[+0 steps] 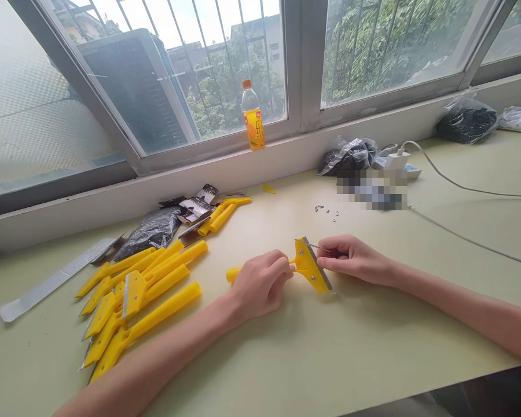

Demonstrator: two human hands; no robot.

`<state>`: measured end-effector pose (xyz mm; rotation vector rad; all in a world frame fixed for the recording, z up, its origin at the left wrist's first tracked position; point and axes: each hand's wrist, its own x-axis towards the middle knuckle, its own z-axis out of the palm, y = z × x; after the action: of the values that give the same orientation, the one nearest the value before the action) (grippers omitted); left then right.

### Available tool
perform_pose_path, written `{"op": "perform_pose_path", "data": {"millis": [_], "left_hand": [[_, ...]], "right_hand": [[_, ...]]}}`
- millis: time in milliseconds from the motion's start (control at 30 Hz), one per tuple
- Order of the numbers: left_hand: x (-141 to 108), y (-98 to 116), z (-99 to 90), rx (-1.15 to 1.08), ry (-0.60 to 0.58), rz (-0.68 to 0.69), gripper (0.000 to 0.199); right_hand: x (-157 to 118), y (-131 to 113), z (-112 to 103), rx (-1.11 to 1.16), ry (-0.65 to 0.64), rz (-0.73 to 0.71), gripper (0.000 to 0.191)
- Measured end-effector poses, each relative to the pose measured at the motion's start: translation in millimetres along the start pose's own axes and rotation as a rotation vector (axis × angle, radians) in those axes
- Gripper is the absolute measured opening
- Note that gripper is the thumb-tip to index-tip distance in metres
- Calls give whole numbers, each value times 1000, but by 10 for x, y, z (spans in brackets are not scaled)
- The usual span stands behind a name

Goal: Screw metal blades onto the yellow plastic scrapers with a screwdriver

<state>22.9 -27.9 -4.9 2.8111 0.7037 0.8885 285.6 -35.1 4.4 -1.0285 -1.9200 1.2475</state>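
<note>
The left hand (263, 284) is gripping the yellow plastic scraper (309, 266) near its neck, its fingers closing around the handle. The scraper is hovering or resting at the middle of the pale green desk (373, 347); which of these is unclear. Its head, carrying a grey metal blade and two screws, is facing right. The right hand (342, 256) is pinching a thin dark metal rod (310, 244) between closed fingers, the rod's tip reaching over the scraper head's far end. Several yellow scrapers (165, 295) are lying piled to the left, and small silver nuts (325, 209) are lying scattered on the far side.
</note>
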Motion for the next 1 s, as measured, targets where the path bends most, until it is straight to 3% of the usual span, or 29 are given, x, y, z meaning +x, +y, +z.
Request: {"op": "perform_pose_path", "data": {"millis": [300, 633, 1000], "left_hand": [[-31, -30, -9, -31, 39, -11, 12], [-15, -7, -4, -40, -15, 22, 9], [-5, 1, -1, -38, -37, 53, 10]], "right_hand": [[-57, 79, -122, -62, 100, 32, 31], [4, 40, 98, -52, 61, -56, 32], [2, 16, 30, 79, 44, 12, 34]]}}
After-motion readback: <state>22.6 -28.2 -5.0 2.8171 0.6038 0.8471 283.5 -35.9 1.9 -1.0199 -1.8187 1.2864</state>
